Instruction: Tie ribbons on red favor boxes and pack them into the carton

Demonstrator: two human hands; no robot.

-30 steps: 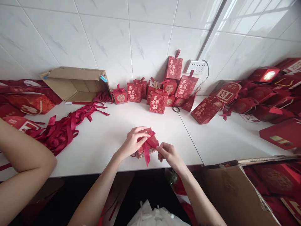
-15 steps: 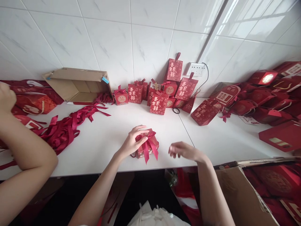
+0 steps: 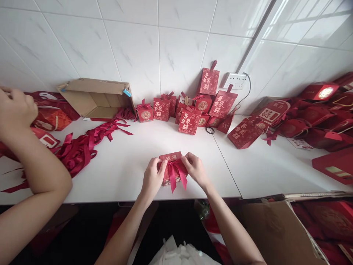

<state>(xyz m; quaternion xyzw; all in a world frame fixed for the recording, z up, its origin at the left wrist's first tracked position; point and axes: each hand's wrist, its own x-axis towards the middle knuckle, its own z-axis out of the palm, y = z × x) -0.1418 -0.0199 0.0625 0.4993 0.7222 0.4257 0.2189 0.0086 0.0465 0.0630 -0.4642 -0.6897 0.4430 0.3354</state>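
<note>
A small red gift box lies on the white table near its front edge, with a dark pink ribbon bow across its front and two tails hanging down. My left hand pinches the bow's left loop at the box's left side. On the other side, my right hand has its thumb and fingers closed on the right loop. Both hands touch the box, and the fingertips are partly hidden behind the ribbon.
A person's arm reaches in at the left, beside a ribbon pile. An open cardboard box and several red boxes stand along the wall. More red boxes fill the right; a carton sits lower right.
My right hand has moved left from above the table and closed on the bow. My left hand has shifted from over the box top to its left side. The other person's hand has moved slightly right.
</note>
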